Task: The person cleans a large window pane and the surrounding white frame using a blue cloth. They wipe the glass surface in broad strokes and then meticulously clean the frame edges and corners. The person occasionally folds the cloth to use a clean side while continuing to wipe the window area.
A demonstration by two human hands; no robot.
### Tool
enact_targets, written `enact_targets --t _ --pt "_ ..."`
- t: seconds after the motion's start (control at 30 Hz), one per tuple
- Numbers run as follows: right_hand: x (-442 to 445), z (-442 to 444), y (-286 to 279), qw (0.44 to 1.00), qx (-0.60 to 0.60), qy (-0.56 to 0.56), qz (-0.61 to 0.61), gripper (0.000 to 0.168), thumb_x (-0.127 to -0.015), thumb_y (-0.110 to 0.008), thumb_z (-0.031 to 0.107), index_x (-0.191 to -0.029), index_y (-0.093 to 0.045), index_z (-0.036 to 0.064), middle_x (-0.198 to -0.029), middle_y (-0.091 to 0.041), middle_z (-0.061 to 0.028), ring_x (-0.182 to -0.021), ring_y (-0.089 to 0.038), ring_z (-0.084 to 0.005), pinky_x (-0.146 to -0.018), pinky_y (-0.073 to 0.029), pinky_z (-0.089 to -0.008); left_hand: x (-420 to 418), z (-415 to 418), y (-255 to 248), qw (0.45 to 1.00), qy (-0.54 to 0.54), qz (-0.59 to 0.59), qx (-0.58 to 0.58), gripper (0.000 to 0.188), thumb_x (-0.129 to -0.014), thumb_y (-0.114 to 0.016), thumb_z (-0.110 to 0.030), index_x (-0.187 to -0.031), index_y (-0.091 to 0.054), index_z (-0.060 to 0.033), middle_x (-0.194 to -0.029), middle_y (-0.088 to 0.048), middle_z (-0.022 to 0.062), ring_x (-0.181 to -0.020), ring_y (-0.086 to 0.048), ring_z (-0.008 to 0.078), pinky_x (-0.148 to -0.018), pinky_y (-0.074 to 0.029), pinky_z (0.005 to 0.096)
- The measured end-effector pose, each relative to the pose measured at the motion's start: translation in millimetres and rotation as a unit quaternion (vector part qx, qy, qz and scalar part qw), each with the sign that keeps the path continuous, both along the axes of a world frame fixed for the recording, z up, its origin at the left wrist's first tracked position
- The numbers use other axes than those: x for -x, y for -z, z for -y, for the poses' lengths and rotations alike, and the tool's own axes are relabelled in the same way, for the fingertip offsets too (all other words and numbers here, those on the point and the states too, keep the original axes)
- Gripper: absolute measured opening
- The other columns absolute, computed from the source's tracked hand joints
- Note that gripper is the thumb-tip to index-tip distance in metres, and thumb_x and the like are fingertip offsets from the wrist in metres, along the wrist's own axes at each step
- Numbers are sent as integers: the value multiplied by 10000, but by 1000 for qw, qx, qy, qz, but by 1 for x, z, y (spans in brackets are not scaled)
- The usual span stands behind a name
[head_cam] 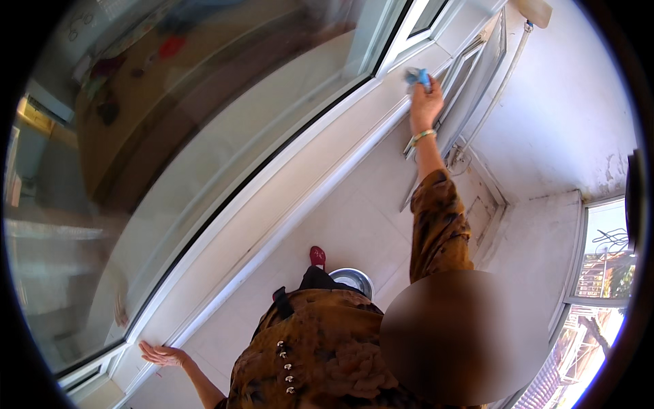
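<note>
My right hand [427, 105], reached out to the upper right, is closed around a blue cloth or sponge [419, 77]. It is over the far part of the white window sill [286, 197], near the window frame [387, 64]; contact with the sill cannot be told for sure. My left hand [162, 354] rests at the sill's lower left end, fingers somewhat spread and holding nothing. Beside both hands runs the large glass pane [214, 128], edged by a black seal, with a faint reflection of a hand near its lower corner.
A metal basin [353, 280] stands on the tiled floor by my legs, near a red shoe [317, 256]. Framed panels [462, 76] lean against the wall at upper right, beside a pipe [503, 89]. Bright windows [605, 250] are at far right.
</note>
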State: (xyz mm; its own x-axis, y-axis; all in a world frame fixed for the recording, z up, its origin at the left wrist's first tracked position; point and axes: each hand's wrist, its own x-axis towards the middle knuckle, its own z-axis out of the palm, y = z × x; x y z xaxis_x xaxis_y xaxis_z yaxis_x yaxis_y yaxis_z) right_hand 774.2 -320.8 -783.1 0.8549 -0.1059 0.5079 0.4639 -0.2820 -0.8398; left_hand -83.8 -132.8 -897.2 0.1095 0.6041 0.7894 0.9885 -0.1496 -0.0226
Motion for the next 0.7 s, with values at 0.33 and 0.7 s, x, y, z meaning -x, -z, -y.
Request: enact_targets --t 0.33,0.7 --pt "-135 11 -23 985 130 65 91 277 -794 -504 76 -1029 -649 56 -967 -607 -187 -909 -590 -354 -835 -470 -410 20 4 -22 996 3 -23 85 557 -1001 -187 -408 -1335 -428 -33 -1362 -456 117 -1290 -388 272 -1125 -206 442" --pt "-206 -7 -29 973 189 57 123 289 -801 -484 43 -1038 -644 84 -1031 -625 -170 -929 -588 -357 -851 -476 -404 77 -1 -20 957 -35 -166 233 471 -984 -317 -191 -1397 -299 36 -1507 -162 188 -1391 -108 395 -1086 -179 607"
